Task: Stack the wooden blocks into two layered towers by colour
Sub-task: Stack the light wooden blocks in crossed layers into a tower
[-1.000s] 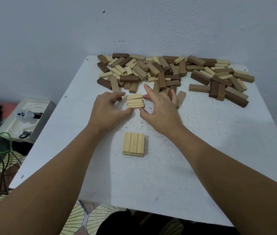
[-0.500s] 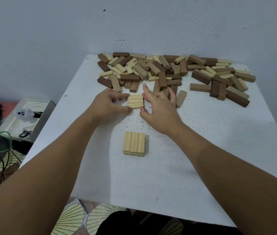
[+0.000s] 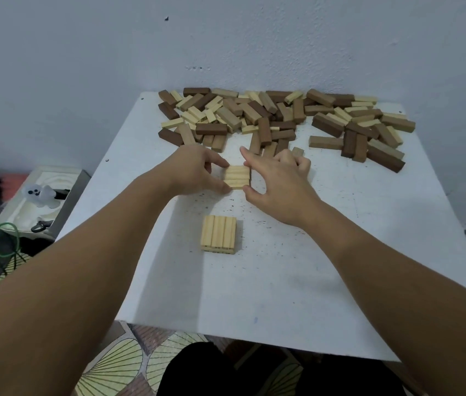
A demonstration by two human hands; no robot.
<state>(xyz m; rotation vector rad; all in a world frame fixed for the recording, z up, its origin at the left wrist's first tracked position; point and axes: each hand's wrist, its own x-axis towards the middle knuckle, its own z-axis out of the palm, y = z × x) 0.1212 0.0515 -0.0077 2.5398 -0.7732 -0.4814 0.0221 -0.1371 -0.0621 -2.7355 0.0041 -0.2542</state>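
A low light-wood tower (image 3: 219, 238), with three pale blocks side by side on top, stands at the middle of the white table (image 3: 297, 281). Beyond it lies a tight row of pale blocks (image 3: 237, 177). My left hand (image 3: 194, 170) pinches the row's left end between thumb and forefinger. From the other side my right hand (image 3: 277, 184) pinches its right end, with the other fingers curled. A jumbled pile of dark, mid-brown and pale blocks (image 3: 254, 115) covers the table's far part.
A second heap of mostly dark blocks (image 3: 368, 138) lies at the far right. A white wall (image 3: 226, 38) rises right behind the table. On the floor to the left are a pale tray with a white figurine (image 3: 40, 194) and green cable (image 3: 0, 238).
The loose pale blocks between my hands have been squeezed into one tight row. Both hands closed in on its ends and shifted slightly away from me.
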